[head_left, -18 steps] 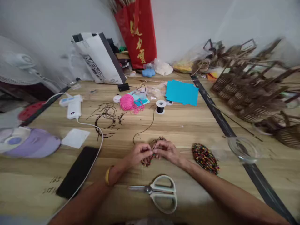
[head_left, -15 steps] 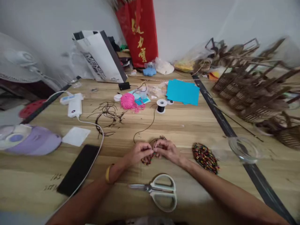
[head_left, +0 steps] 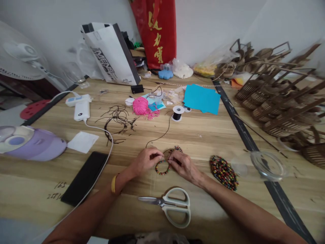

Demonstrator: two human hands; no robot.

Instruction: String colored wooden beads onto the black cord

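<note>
My left hand (head_left: 148, 161) and my right hand (head_left: 185, 166) work close together, each in a pinch on a thin dark cord. Between and just below them is a small ring of colourful beads, a beaded bracelet (head_left: 162, 173). More strung beads (head_left: 177, 148) show behind my right fingers. The dark cord (head_left: 159, 138) curves from near my hands back to a white spool of black cord (head_left: 177, 115). Nearer to me lie scissors (head_left: 162, 202) with pale handles, their blades pointing left. My fingertips partly hide the cord ends.
A heap of beaded strands (head_left: 223, 173) and a clear round dish (head_left: 267, 165) lie to the right. Cut cord pieces (head_left: 118, 118), pink yarn (head_left: 140, 105) and blue sheets (head_left: 202, 99) are farther back. A black phone-like slab (head_left: 85, 178) and white cable are left; woven baskets (head_left: 276, 108) stand right.
My hands have drawn slightly apart, and the bracelet ring between them now shows as an open circle. The view has shifted a little; the scissors and bead heap stay put.
</note>
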